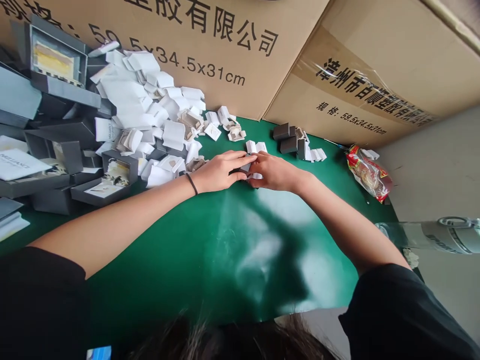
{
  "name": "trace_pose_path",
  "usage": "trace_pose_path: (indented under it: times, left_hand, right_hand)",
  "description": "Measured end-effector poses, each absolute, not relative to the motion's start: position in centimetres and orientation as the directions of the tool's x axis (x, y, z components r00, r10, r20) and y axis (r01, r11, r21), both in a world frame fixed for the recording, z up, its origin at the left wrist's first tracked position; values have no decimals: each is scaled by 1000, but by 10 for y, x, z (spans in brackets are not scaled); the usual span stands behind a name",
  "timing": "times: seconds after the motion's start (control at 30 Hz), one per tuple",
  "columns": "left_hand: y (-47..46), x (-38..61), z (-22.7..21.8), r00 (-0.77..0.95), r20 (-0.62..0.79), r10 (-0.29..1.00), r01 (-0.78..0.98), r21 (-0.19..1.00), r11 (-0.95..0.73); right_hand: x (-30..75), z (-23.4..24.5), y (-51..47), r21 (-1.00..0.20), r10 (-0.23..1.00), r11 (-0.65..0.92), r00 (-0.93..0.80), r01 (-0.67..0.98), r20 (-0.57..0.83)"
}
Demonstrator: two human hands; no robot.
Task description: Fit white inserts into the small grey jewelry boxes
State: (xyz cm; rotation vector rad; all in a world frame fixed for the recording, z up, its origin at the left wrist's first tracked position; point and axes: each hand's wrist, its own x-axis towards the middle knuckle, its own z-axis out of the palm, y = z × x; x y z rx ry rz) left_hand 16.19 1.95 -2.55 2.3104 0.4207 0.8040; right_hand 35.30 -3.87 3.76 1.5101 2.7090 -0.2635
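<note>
My left hand (225,171) and my right hand (270,171) meet over the green tabletop (180,250). Between their fingers is a small dark grey box (246,168), mostly covered by the fingers. The left thumb and fingers close on it from the left, and the right fingers grip it from the other side. White folded card pieces (256,147) lie just beyond the fingertips. Farther back to the right sits a group of small dark boxes (288,140) with white card inserts (315,154).
A heap of white card inserts (138,95) and larger dark grey boxes (60,135) fills the left. Big cardboard cartons (225,55) wall off the back. At right are a red snack bag (369,175) and a clear bottle (412,235) lying beside my forearm.
</note>
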Motion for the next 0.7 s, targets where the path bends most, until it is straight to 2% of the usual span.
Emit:
trace_pose_path:
  times: [0.1, 0.33, 0.43, 0.53, 0.7]
  left_hand:
    - [19, 162, -26, 760, 440, 478, 81, 666, -741]
    - [18, 162, -28, 760, 467, 451, 67, 635, -770]
    - [18, 162, -29, 749, 478, 458, 68, 633, -771]
    - [17, 161, -28, 756, 471, 454, 59, 641, -765]
    - [20, 159, -21, 793, 444, 417, 37, 648, -761]
  right_hand:
    - [350, 38, -43, -64, 869, 482, -486, 874, -92]
    - [345, 28, -72, -7, 909, 394, -389, 919, 148]
    - [343, 22, -76, 16, 900, 395, -390, 919, 193]
    - [344, 21, -73, -16, 881, 452, -444, 892, 161]
    - [354, 22, -63, -139, 830, 557, -544, 819, 122]
